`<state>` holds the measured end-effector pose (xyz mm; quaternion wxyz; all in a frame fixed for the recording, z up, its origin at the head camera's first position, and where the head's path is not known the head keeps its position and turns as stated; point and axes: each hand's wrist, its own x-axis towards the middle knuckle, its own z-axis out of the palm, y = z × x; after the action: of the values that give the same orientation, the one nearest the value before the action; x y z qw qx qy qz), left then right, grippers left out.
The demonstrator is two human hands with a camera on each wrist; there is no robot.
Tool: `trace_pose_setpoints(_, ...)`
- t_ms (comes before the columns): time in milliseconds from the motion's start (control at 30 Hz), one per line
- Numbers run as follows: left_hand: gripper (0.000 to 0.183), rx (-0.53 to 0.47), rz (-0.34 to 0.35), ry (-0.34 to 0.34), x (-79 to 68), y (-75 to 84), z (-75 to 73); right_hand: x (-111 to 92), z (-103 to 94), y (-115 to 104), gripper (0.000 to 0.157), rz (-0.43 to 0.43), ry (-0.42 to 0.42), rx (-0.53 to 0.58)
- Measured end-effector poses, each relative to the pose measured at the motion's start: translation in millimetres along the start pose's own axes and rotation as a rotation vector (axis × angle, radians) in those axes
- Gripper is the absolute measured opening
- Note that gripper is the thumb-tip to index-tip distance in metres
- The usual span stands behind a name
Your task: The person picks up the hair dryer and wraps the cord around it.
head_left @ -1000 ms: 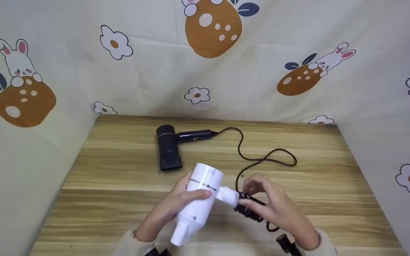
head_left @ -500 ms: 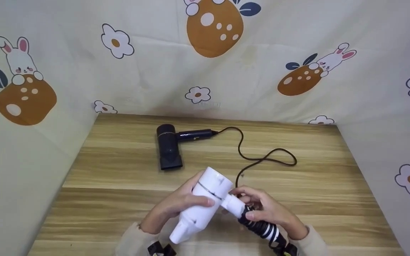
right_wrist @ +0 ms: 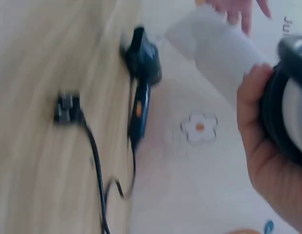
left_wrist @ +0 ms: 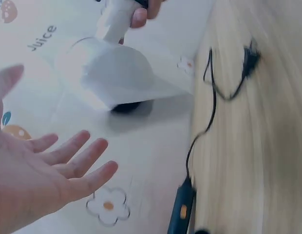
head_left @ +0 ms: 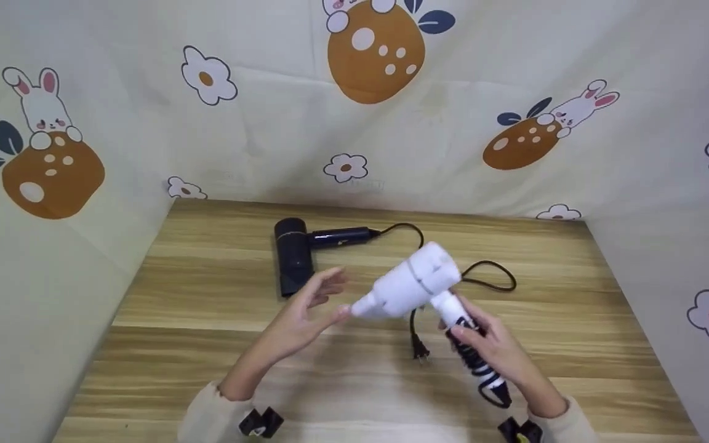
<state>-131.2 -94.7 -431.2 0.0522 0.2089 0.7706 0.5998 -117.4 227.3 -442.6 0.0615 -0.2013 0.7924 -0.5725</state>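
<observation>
A white hair dryer (head_left: 407, 284) is held up over the table by my right hand (head_left: 496, 341), its fingers wrapped about the handle. Black cord (head_left: 471, 357) is wound round that handle. My left hand (head_left: 305, 314) is spread beside the dryer's narrow nozzle, the thumb close to its tip; whether they touch I cannot tell. In the left wrist view the left palm (left_wrist: 39, 180) faces up with fingers apart and nothing in them. Behind lies a dark hair dryer (head_left: 293, 258) on its side, its nozzle end partly behind the left fingers.
The dark dryer's cord (head_left: 490, 263) loops to the right, partly hidden by the white dryer. Its plug (head_left: 420, 349) lies on the wooden table (head_left: 207, 369) between the hands. A patterned cloth (head_left: 268, 123) hangs behind and at both sides.
The left hand has let go of the white dryer's body and opened. My right hand now grips the handle and has raised and turned the dryer, nozzle to the left. The plug has come into sight.
</observation>
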Motion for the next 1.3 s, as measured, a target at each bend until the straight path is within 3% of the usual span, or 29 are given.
trace_pose_setpoints(100, 0.044, 0.071, -0.017, 0.034, -7.5, -7.4, -9.2, 2.4, -19.7, 7.1, 0.067, 0.143, 0.265, -0.277)
trace_pose_setpoints(167, 0.039, 0.11, -0.035, 0.024, -14.2, -13.6, -14.4, 4.9, -35.0, 16.2, 0.076, 0.221, 0.372, -0.469)
trace_pose_setpoints(333, 0.037, 0.134, -0.091, -0.033, -30.1, -25.2, -24.8, 3.0, -74.8, 53.0, 0.084, 0.237, 0.474, -0.823)
trace_pose_setpoints(533, 0.034, 0.136, -0.113, -0.052, -37.0, -29.6, -32.5, -2.8, -115.7, 93.5, 0.086, 0.325, 0.517, -1.034)
trace_pose_setpoints(733, 0.033, 0.144, -0.123, -0.088, -37.0, -31.5, -31.6, 8.0, -133.8, 121.4, 0.08, 0.401, 0.44, -1.078)
trace_pose_setpoints(833, 0.033, 0.142, -0.116, -0.11, -35.9, -32.3, -29.4, 14.9, -137.9, 134.5, 0.079, 0.397, 0.41, -1.071)
trace_pose_setpoints(933, 0.033, 0.132, -0.101, -0.132, -35.5, -32.0, -27.3, 17.4, -141.4, 145.6, 0.079, 0.345, 0.399, -1.037)
trace_pose_setpoints(1133, 0.034, 0.102, -0.107, -0.139, -37.1, -31.2, -26.0, 13.7, -149.6, 158.5, 0.074, 0.168, 0.324, -0.863)
trace_pose_setpoints(1300, 0.035, 0.107, -0.098, -0.151, -37.6, -32.5, -22.5, 10.4, -155.9, 159.2, 0.079, 0.201, 0.266, -0.782)
